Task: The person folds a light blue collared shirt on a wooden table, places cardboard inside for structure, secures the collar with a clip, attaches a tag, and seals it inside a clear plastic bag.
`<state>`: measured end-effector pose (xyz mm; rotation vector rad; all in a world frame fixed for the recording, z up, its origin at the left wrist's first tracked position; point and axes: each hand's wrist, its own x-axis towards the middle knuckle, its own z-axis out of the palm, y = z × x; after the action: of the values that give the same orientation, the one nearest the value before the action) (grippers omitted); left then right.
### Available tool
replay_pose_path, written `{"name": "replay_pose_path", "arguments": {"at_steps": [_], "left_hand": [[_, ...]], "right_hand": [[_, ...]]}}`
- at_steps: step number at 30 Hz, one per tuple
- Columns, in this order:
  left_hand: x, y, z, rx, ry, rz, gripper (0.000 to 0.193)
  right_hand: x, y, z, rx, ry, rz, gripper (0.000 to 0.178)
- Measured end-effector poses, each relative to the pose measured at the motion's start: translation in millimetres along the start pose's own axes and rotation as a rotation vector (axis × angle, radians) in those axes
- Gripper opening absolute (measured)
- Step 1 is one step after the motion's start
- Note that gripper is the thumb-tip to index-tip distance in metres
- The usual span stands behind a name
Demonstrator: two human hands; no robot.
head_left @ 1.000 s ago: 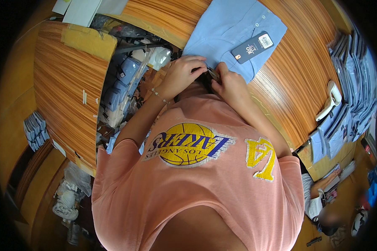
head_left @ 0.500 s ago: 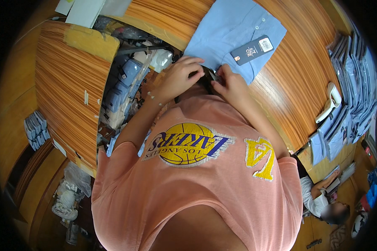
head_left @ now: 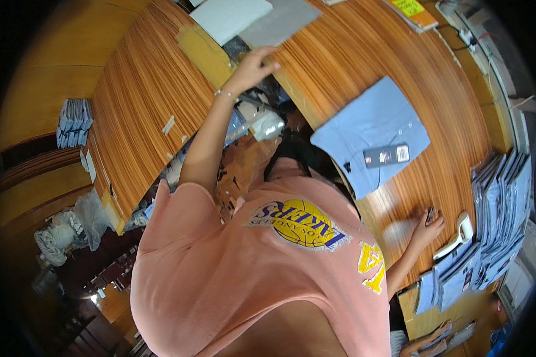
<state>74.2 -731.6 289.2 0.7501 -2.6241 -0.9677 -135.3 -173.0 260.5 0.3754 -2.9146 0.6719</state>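
Note:
A folded light-blue shirt (head_left: 363, 119) lies on the wood-grain table, with a dark hangtag (head_left: 387, 156) flat on its front. Neither hand touches it. My left hand (head_left: 250, 70) reaches far forward over the gap between two tabletops. Its thumb and fingers are apart and hold nothing, just short of a stack of white and clear plastic sheets (head_left: 286, 21). Low over the table on the right, my right hand (head_left: 426, 231) pinches a small dark object (head_left: 430, 214), too small to name. Close by it is a white curved hand tool (head_left: 458, 235).
Stacks of bagged blue shirts (head_left: 500, 202) line the right side. Beneath the gap are plastic bags (head_left: 267, 125) and other clutter. An orange-and-yellow pad (head_left: 414, 13) lies at the far edge. Another person's arm (head_left: 429, 340) shows at the lower right.
Both hands have left the shirt's near edge. The left went forward toward the plastic sheets, the right out to the right beside the white tool. The view has turned.

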Motion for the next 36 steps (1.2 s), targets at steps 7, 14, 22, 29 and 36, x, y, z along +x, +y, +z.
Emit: {"name": "replay_pose_path", "arguments": {"at_steps": [7,14,22,29,36], "left_hand": [[89.6,-76.9,-8.3,0.401,0.281,-0.032,0.049],[115.2,-102.1,-11.1,0.153,0.026,0.145,0.031],[119.8,-109.2,-14.2,0.085,0.005,0.183,0.021],[120.6,-117.5,-15.6,0.125,-0.003,0.168,0.013],[124.7,-23.4,-90.1,-0.271,0.328,0.471,0.009]], "right_hand": [[30.1,-183.5,18.3,0.393,-0.193,-0.232,0.038],[39.7,-368.6,131.7,0.605,-0.656,-0.673,0.028],[49.8,-481.4,257.0,0.591,-0.314,-0.652,0.029],[56.1,-487.8,259.6,0.577,-0.167,-0.627,0.030],[80.1,-494.8,290.5,0.621,-0.535,-0.620,0.043]]}}
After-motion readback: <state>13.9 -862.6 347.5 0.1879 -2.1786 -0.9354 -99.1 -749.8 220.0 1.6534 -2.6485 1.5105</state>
